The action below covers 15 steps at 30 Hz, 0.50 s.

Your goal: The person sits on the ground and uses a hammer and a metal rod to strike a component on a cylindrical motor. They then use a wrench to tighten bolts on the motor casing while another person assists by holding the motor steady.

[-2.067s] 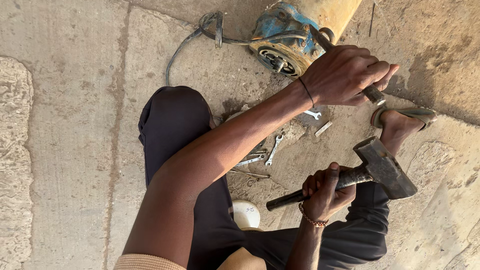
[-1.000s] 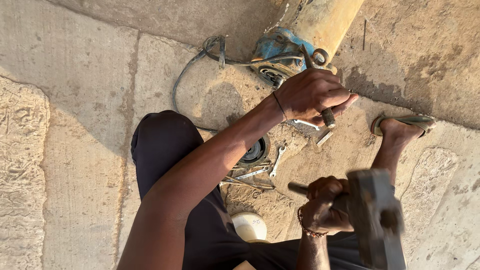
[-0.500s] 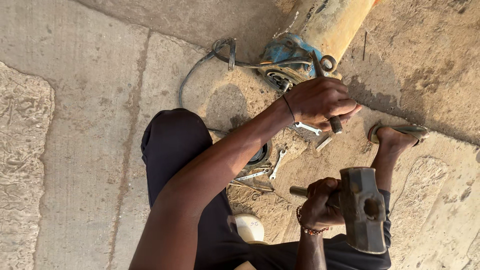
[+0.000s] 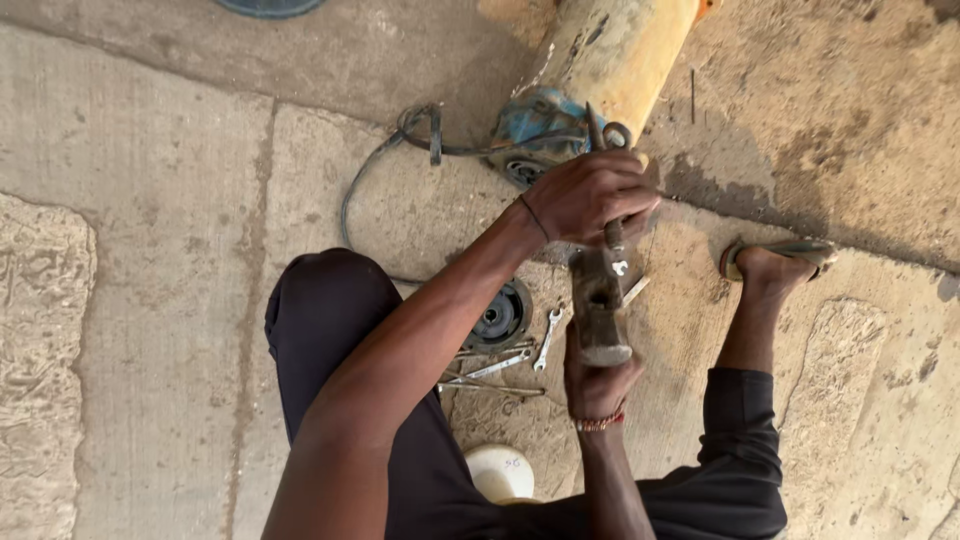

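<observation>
The left hand (image 4: 592, 198) is clenched around a slim metal rod, a punch or chisel (image 4: 612, 232), of which only a short length shows below the fingers and a thin tip above them; the rod stands roughly upright in the head view, just in front of a blue, worn motor housing (image 4: 535, 128) that lies on the concrete floor (image 4: 150, 250); the right hand (image 4: 598, 378) is closed tight on the handle of a heavy hammer (image 4: 598, 305), whose blocky steel head sits directly under the left hand, touching or all but touching the lower end of the rod; whether the two actually meet I cannot tell; a beaded bracelet (image 4: 600, 424) circles the right wrist and a thin dark band the left; behind the motor housing a thick yellow post (image 4: 618, 50) rises out of view, and a dark cable (image 4: 385, 165) loops away from the housing over the floor; between the person's knees lie a round black pulley-like part (image 4: 497, 318), several open-ended wrenches (image 4: 547, 340) and thin rods, close together; a white round lid or cup (image 4: 503, 472) rests near the lap; the right foot in a sandal (image 4: 778, 258) is planted well to the side of the hammer.
</observation>
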Tool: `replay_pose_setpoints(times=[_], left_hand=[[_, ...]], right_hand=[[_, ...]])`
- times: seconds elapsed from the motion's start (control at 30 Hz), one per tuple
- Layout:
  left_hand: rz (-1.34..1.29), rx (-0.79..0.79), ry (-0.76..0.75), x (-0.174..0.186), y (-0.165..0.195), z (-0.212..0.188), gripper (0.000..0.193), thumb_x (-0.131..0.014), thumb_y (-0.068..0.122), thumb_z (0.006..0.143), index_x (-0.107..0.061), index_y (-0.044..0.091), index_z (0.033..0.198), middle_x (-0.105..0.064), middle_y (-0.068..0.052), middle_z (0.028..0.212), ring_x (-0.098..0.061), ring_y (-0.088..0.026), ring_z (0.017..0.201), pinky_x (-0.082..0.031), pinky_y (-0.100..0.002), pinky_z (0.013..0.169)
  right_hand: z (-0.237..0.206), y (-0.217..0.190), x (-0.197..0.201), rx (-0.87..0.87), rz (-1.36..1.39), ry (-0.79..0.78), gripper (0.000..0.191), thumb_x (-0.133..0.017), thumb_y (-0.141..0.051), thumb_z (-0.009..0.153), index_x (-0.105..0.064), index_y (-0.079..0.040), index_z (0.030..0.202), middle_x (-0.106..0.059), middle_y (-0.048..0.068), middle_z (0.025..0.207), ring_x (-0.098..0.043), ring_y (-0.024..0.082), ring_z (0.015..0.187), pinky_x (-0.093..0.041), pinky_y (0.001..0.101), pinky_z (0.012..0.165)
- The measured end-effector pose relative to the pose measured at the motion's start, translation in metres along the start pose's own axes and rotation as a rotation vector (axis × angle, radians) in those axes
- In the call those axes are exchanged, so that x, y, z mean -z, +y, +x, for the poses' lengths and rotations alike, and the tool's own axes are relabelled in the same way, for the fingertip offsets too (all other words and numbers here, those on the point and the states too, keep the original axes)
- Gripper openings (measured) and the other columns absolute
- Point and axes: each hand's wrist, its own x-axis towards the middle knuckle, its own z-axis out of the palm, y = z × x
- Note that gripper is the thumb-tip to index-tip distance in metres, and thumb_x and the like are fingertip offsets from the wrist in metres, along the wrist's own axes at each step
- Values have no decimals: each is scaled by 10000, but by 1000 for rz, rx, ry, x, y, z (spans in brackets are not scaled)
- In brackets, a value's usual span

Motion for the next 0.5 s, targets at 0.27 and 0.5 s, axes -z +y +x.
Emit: replay_pose_setpoints(times=[0.27, 0.5], left_hand=[[-21, -65, -167, -34, 10, -8, 236, -760, 148, 822, -536, 168, 750, -568, 36, 612, -583, -143, 618, -578, -390, 747], [7, 45, -251, -29, 8, -3, 217, -796, 163, 723, -582, 162, 758, -606, 28, 616, -598, -162, 613, -558, -390, 630]], right_hand=[[-74, -1, 43, -156, -418, 130, 142, -644, -168, 981, -663, -28, 989, -650, 64, 576, -537, 105, 382, -471, 230, 353], [-66, -68, 12, -17, -242, 191, 111, -655, -64, 1020, -607, 1, 944, -604, 29, 611, -539, 61, 444, -398, 220, 377]])
